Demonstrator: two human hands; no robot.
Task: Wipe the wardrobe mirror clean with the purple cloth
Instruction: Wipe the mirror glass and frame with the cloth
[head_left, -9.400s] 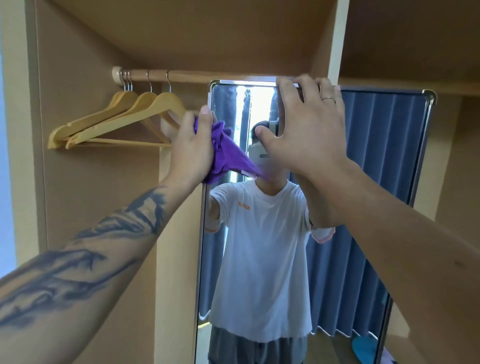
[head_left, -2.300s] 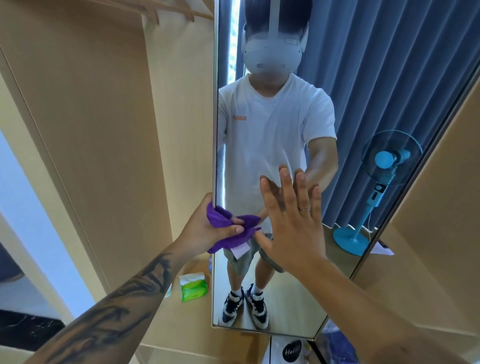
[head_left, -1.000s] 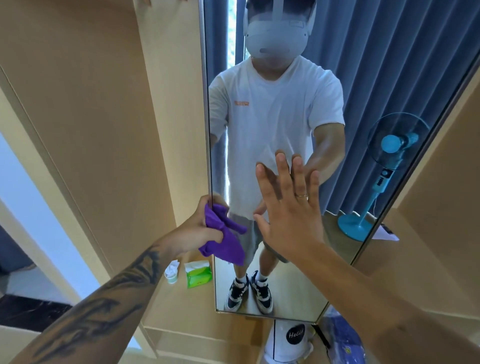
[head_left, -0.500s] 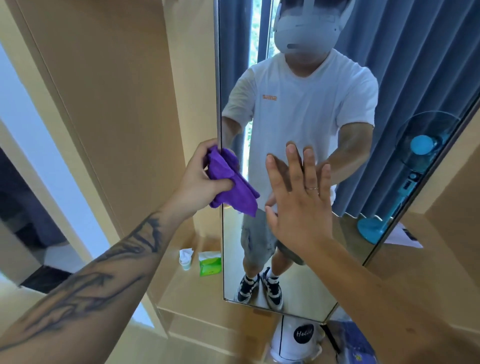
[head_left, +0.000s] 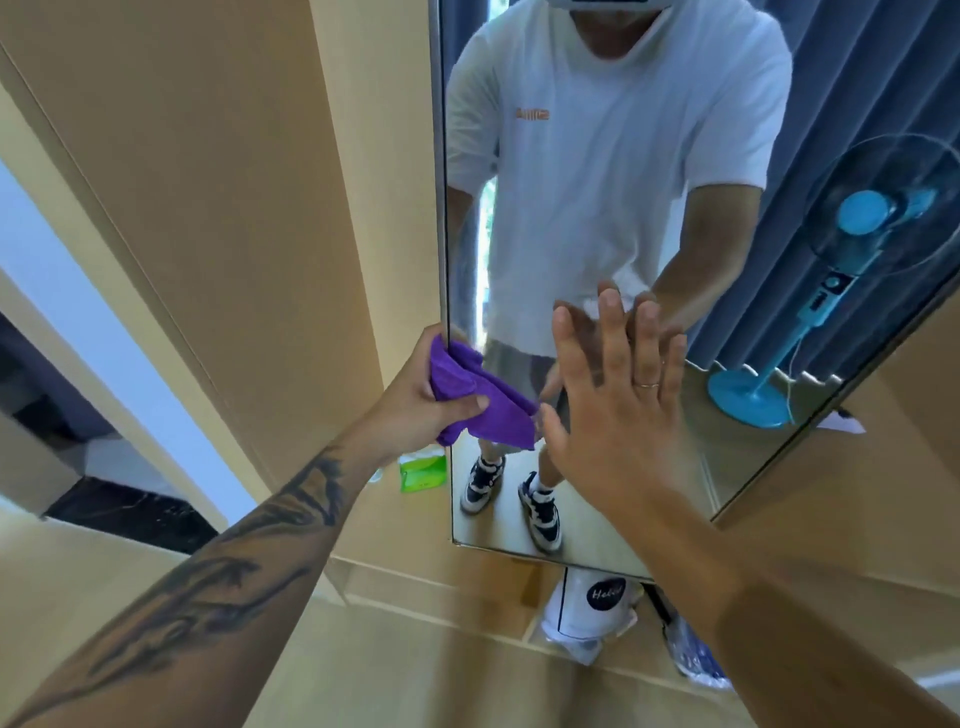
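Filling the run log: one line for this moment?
left hand grips purple cloth | cloth on mirror left edge | right hand flat on glass

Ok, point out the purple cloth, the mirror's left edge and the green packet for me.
purple cloth (head_left: 496, 410), head view, on the loose flap hanging right of the left hand.
mirror's left edge (head_left: 443, 208), head view, on the thin metal frame strip.
green packet (head_left: 423, 472), head view, on its front face, on the wardrobe floor.
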